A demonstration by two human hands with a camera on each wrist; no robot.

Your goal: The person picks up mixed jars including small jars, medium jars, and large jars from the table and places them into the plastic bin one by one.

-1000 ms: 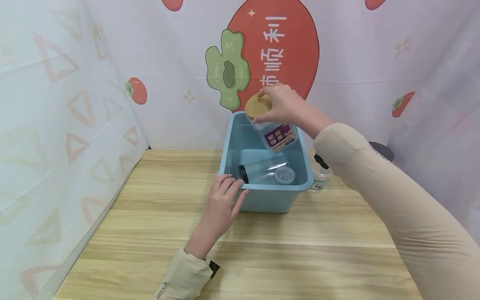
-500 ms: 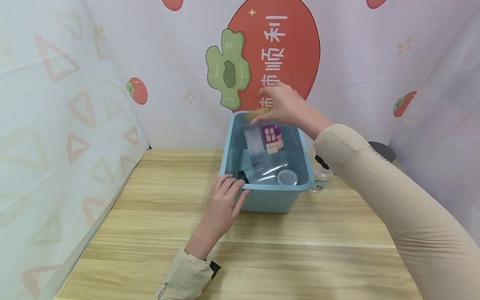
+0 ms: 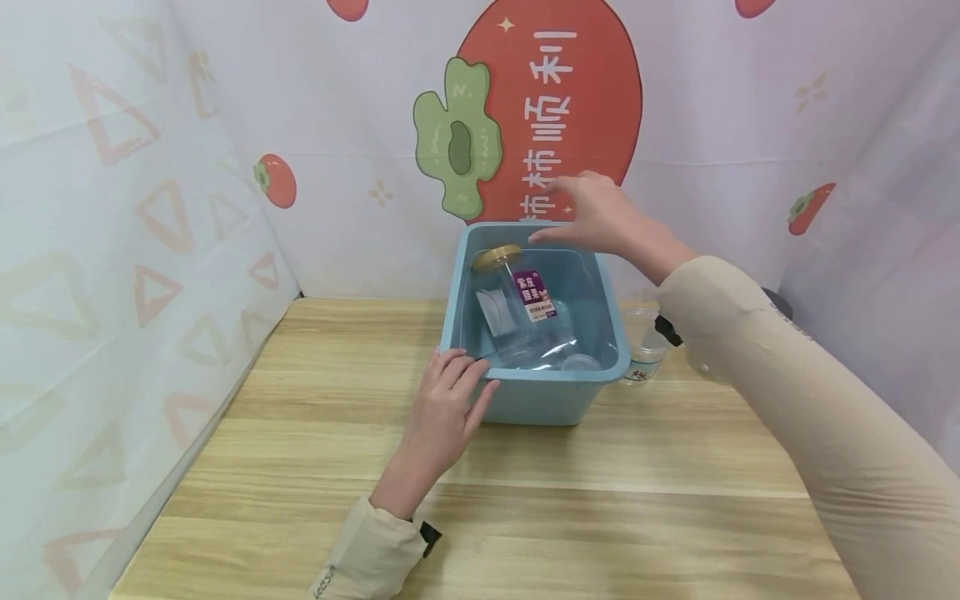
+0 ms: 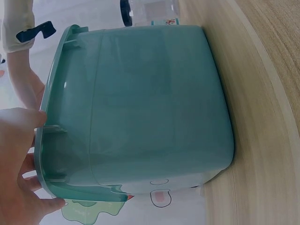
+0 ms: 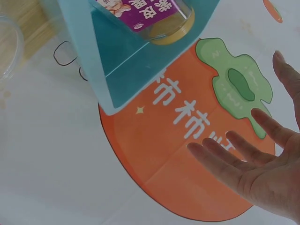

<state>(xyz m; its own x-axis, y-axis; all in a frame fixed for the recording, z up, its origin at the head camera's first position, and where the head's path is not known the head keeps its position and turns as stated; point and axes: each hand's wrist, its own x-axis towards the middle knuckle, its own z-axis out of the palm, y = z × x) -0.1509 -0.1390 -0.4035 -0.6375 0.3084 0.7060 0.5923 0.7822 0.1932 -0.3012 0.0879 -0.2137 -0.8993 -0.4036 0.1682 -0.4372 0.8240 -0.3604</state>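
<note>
A light blue plastic bin (image 3: 528, 400) stands on the table, and my left hand (image 3: 442, 400) grips its near left rim, with fingers over the edge. In the left wrist view that hand (image 4: 21, 164) holds the rim of the bin (image 4: 150, 108). Inside the bin leans a clear jar (image 3: 506, 287) with a gold lid and a purple label. Under it lie another clear jar (image 3: 536, 354) and a small round clear container (image 3: 581, 363). Over the bin's far right side, my right hand (image 3: 600, 217) holds nothing; its fingers (image 5: 220, 164) spread apart in the right wrist view.
To the right of the bin, a clear jar (image 3: 639, 367) with a teal-banded label stands on the wooden table (image 3: 337, 417). A dark round lid (image 3: 778, 303) shows partly behind my right sleeve. Printed white curtains (image 3: 360, 100) stand behind and at both sides.
My right hand has let go of the gold-lidded jar, which now leans in the bin, and has moved slightly right. The left hand stays on the rim.
</note>
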